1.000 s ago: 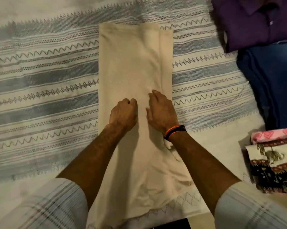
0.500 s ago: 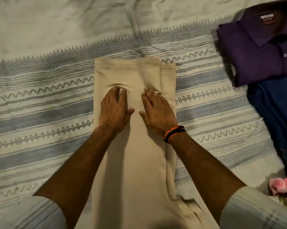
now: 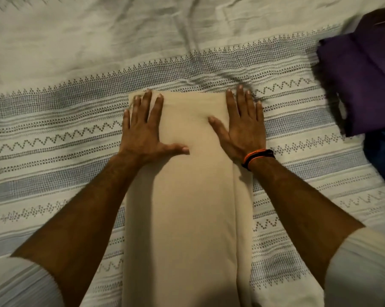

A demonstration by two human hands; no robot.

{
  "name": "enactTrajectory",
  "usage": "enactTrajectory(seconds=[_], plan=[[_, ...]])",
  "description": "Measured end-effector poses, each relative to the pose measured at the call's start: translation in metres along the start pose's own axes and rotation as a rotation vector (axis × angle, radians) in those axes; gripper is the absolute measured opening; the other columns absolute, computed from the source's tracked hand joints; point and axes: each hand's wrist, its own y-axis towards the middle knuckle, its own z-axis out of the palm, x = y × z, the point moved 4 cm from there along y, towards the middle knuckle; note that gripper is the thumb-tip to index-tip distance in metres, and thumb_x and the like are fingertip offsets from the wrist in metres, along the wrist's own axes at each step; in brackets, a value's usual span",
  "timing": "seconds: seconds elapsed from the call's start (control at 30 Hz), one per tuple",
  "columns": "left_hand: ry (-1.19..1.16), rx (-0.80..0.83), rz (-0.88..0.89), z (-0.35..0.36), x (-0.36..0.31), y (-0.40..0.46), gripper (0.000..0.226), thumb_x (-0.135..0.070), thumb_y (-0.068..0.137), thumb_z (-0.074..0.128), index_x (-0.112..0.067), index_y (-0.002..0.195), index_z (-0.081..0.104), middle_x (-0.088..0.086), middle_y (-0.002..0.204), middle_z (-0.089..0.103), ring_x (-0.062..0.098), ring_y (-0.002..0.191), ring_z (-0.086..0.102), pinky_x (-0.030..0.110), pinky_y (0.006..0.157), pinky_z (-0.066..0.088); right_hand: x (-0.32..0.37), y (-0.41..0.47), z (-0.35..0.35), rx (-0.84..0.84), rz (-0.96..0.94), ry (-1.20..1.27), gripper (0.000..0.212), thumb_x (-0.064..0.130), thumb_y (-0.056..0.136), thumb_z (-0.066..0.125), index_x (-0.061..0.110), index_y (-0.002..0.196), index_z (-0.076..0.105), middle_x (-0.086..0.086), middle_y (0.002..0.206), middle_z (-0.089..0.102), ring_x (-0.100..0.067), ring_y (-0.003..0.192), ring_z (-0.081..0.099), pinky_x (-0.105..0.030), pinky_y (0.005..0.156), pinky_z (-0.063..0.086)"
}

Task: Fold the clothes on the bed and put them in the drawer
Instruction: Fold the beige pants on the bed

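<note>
Bedspread (image 3: 54,151): white, grey woven bands, fills frame. Purple shirt (image 3: 364,85) upper right, its label too blurred to read; blue garment (image 3: 384,160) just below it. Beige cloth (image 3: 182,207) folded long, centre frame. Left hand (image 3: 142,129) and right hand (image 3: 244,127) flat, fingers straight and slightly apart, pressing the cloth's far corners.

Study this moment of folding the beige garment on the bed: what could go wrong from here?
1. The beige garment shows an offset layer along its right edge; folding now may lock in an uneven stack.
2. Both flat hands, left hand and right hand, press only the far end, so the near part could bunch.
3. The purple shirt lies close by; a wide fold might disturb it.
</note>
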Motion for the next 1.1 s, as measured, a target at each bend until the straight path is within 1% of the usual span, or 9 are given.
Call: enactTrajectory(seconds=[0.1,0.2,0.3,0.37,0.43,0.57,0.83,1.0,1.1], plan=[[0.014,0.013,-0.008,-0.004,-0.004,-0.002,0.143,-0.102,0.046,0.042,-0.027,0.155,-0.012,0.001,0.163,-0.020,0.028,0.149,-0.019,0.053,0.118,-0.010,0.004,0.000,-0.005,0.036,-0.010,-0.029,0.082,0.072,0.095,0.013,0.021,0.158,-0.003,-0.007,0.165,-0.008,-0.023,0.152,-0.007,-0.047,0.123,-0.004],[0.040,0.067,-0.054,-0.004,-0.008,0.001,0.146,-0.098,0.048,0.047,-0.020,0.155,-0.014,0.009,0.161,-0.023,0.034,0.148,-0.021,0.055,0.116,-0.011,0.006,0.001,0.000,0.084,0.013,-0.046,0.085,0.070,0.096,0.015,0.014,0.157,-0.006,-0.013,0.164,-0.009,-0.027,0.152,-0.011,-0.050,0.122,-0.005],[0.077,0.083,-0.101,-0.014,-0.022,-0.018,0.144,-0.089,0.057,0.056,-0.008,0.155,-0.011,0.020,0.160,-0.020,0.039,0.148,-0.017,0.055,0.117,-0.007,0.010,-0.020,-0.015,0.125,0.003,-0.089,0.089,0.067,0.096,0.023,0.008,0.156,-0.005,-0.019,0.163,-0.007,-0.031,0.151,-0.008,-0.053,0.122,-0.002],[0.082,0.098,-0.106,-0.017,-0.031,-0.037,0.135,-0.082,0.066,0.059,-0.006,0.155,-0.009,0.020,0.160,-0.019,0.039,0.148,-0.015,0.053,0.118,-0.006,0.014,-0.040,-0.022,0.168,-0.018,-0.075,0.089,0.064,0.097,0.028,0.006,0.156,-0.004,-0.019,0.163,-0.008,-0.033,0.151,-0.006,-0.052,0.122,-0.002],[0.056,0.137,-0.109,-0.019,-0.042,-0.065,0.127,-0.075,0.073,0.061,-0.007,0.155,-0.007,0.018,0.161,-0.019,0.037,0.149,-0.013,0.050,0.119,-0.004,0.020,-0.070,-0.030,0.208,-0.043,-0.060,0.087,0.061,0.098,0.030,0.005,0.156,-0.002,-0.019,0.163,-0.008,-0.033,0.152,-0.004,-0.050,0.122,-0.001],[-0.021,0.210,-0.125,-0.019,-0.060,-0.128,0.121,-0.068,0.077,0.064,-0.005,0.156,-0.002,0.020,0.162,-0.012,0.036,0.150,-0.002,0.047,0.122,0.010,0.029,-0.134,-0.044,0.297,-0.046,-0.026,0.081,0.057,0.100,0.032,0.005,0.156,0.006,-0.018,0.164,-0.002,-0.031,0.152,0.005,-0.047,0.121,0.009],[-0.122,0.296,-0.165,-0.002,-0.099,-0.283,0.112,-0.066,0.081,0.063,-0.007,0.156,0.003,0.018,0.163,-0.008,0.033,0.151,0.005,0.042,0.122,0.014,0.037,-0.289,-0.070,0.355,0.027,0.110,0.074,0.051,0.100,0.038,0.006,0.154,0.018,-0.016,0.163,0.011,-0.030,0.150,0.014,-0.041,0.120,0.015],[-0.175,0.387,-0.188,0.019,-0.124,-0.375,0.106,-0.062,0.082,0.065,-0.010,0.156,0.009,0.015,0.164,-0.003,0.033,0.149,0.012,0.043,0.118,0.021,0.027,-0.390,-0.078,0.383,0.074,0.138,0.071,0.046,0.100,0.045,0.003,0.152,0.023,-0.019,0.160,0.022,-0.032,0.147,0.023,-0.042,0.116,0.024],[-0.158,0.417,-0.180,0.034,-0.137,-0.415,0.104,-0.061,0.082,0.065,-0.011,0.155,0.010,0.014,0.164,-0.002,0.033,0.148,0.015,0.042,0.117,0.023,0.016,-0.435,-0.073,0.417,0.106,0.141,0.071,0.045,0.099,0.048,0.004,0.152,0.023,-0.018,0.160,0.022,-0.032,0.146,0.024,-0.042,0.114,0.027]])
